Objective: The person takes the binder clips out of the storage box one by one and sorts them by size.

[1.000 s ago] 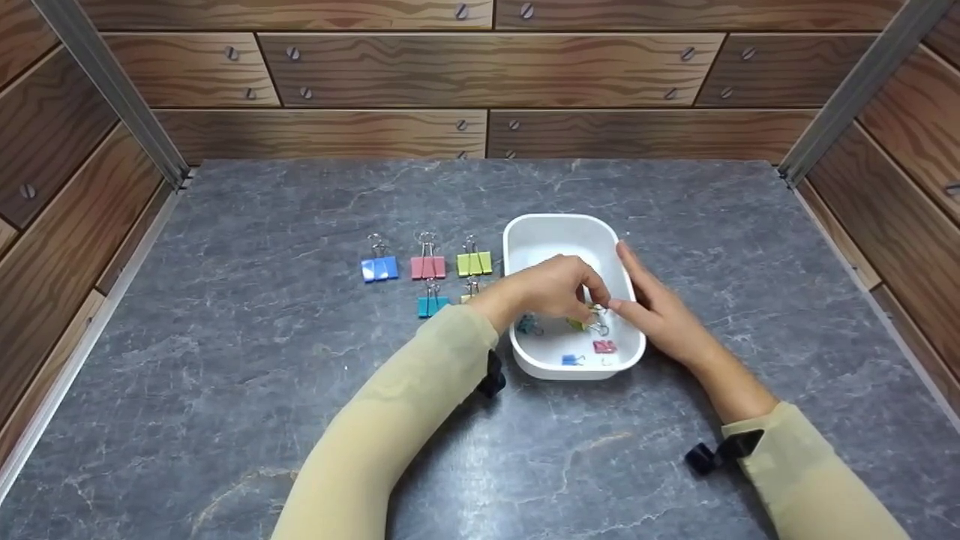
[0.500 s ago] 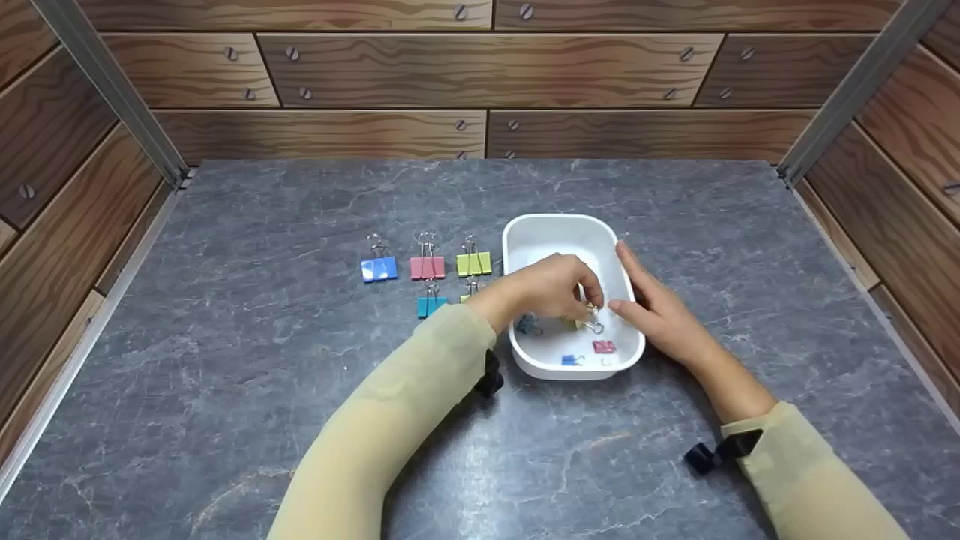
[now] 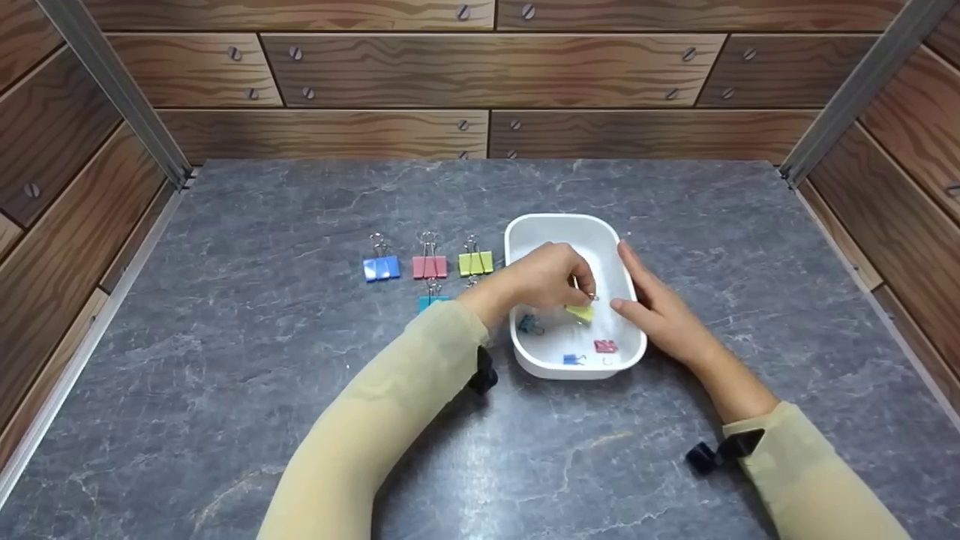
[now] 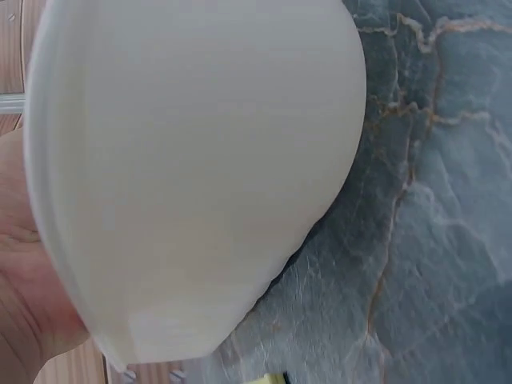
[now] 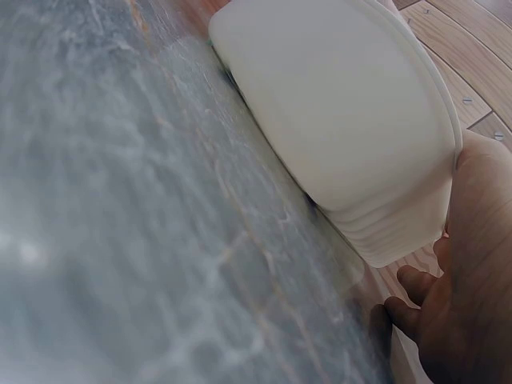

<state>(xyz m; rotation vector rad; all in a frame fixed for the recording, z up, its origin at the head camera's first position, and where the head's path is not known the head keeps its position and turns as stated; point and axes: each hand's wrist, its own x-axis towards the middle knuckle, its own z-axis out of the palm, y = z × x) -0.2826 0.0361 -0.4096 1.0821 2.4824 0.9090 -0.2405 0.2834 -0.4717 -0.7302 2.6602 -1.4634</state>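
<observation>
Left hand point(image 3: 551, 281) pinches yellow clip point(image 3: 580, 312) by its wire handle, above white tray point(image 3: 559, 226). Right hand point(image 3: 660, 315), fingers straight, steadies tray wall. Thin pinch: clip could slip back in.

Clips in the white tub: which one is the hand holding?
The yellow clip, pinched by the left hand. The teal, blue and red clips lie loose.

We observed that the left hand point(image 3: 551, 279) had lifted the yellow binder clip point(image 3: 580, 311) off the floor of the white tray point(image 3: 561, 225), its wrist drawn slightly back.
</observation>
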